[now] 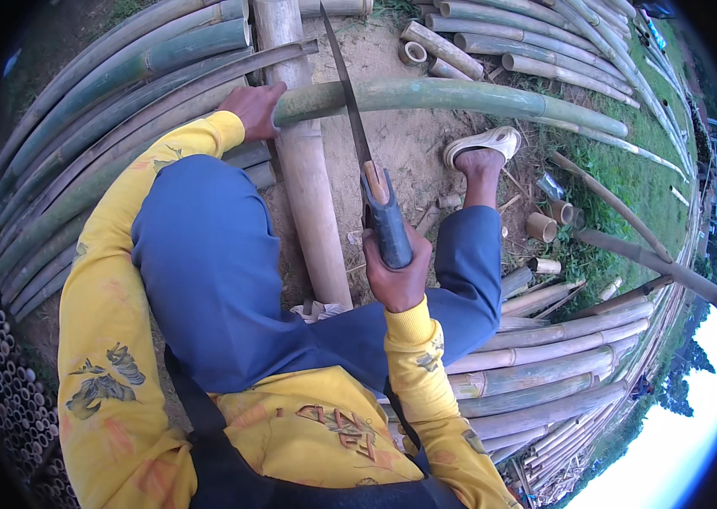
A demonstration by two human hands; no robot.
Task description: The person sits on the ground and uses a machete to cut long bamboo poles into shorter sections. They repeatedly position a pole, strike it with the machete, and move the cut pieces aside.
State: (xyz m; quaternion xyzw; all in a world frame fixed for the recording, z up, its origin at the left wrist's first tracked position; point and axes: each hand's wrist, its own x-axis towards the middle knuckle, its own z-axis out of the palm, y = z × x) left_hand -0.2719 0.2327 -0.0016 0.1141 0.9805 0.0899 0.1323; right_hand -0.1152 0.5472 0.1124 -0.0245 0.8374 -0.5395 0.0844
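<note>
A green bamboo pole point(451, 95) lies crosswise ahead of me, its left end resting over a thick pale bamboo log point(303, 178). My left hand point(254, 110) is closed round that left end; some of its fingers are hidden. In my right hand point(399, 278) is the dark, partly wrapped handle of a handsaw point(358, 127). The saw's long narrow blade points away from me and crosses the pole a little right of my left hand. I cannot tell whether its teeth have entered the bamboo.
Long bamboo poles point(146, 64) are stacked at the left, more point(545, 356) at the right and far right. Short cut pieces point(541, 226) lie on the ground right of my sandalled foot point(483, 151). Many pole ends point(11, 373) show at the lower left.
</note>
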